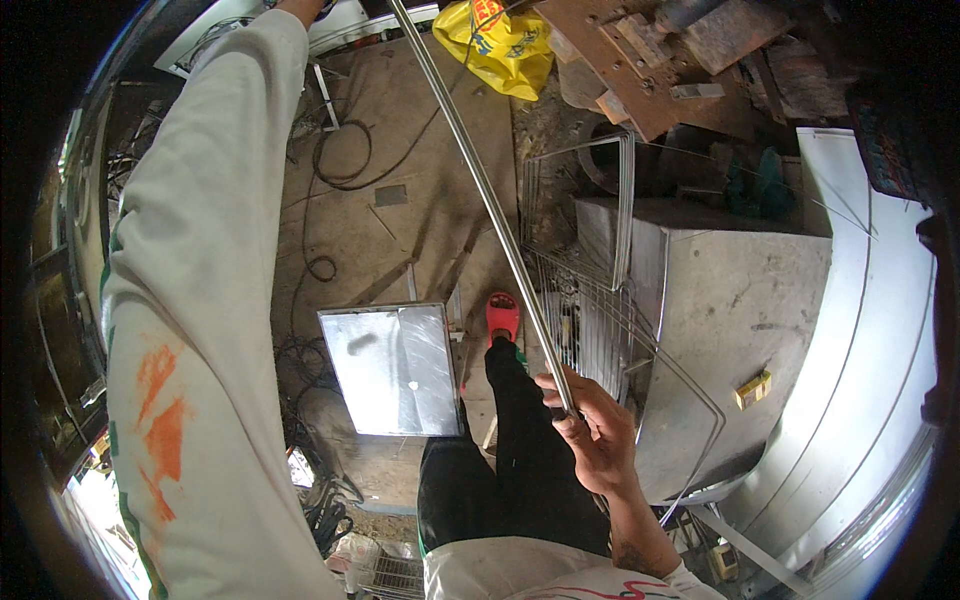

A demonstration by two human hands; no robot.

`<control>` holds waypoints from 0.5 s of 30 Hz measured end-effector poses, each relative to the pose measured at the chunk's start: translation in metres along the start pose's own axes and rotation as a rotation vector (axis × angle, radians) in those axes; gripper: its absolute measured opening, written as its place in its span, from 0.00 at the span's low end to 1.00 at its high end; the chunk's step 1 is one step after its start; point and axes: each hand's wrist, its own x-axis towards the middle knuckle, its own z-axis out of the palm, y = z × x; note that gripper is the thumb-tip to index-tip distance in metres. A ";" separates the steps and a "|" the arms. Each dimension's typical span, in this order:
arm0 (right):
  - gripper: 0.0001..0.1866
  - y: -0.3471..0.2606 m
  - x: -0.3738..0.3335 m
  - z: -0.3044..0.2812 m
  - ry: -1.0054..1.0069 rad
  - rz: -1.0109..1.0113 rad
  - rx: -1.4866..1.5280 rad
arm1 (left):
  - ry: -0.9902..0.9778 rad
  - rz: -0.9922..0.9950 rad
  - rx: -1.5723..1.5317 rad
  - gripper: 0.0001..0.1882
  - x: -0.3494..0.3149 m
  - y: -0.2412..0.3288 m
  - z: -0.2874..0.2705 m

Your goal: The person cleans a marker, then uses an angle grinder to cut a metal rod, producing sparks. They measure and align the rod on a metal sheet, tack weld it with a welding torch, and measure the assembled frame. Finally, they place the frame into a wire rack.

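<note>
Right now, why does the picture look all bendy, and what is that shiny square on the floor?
Head view: the fisheye lens curves straight edges near the black rim; the square metal sheet glares with reflected light; the long metal rod in the right hand stays sharp.

Dusty concrete floor (pixel 440 150), strewn with black cables (pixel 340 165), a square metal sheet (pixel 393 368) lying flat, a yellow bag (pixel 500 45), rusty metal scraps (pixel 650 60).

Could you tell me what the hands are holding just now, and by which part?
The right hand grips a long metal rod at its near end. The left hand reaches up out of view, so its hold cannot be told.
</note>
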 end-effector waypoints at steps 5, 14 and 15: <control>0.24 0.004 -0.001 -0.003 0.009 -0.028 -0.020 | 0.010 0.010 0.012 0.13 0.001 0.001 0.002; 0.28 0.002 -0.003 -0.003 0.048 -0.010 0.023 | 0.026 0.062 0.098 0.13 0.010 -0.004 -0.001; 0.29 0.004 -0.007 -0.002 0.063 0.018 0.028 | 0.034 0.079 0.135 0.13 0.014 -0.006 -0.004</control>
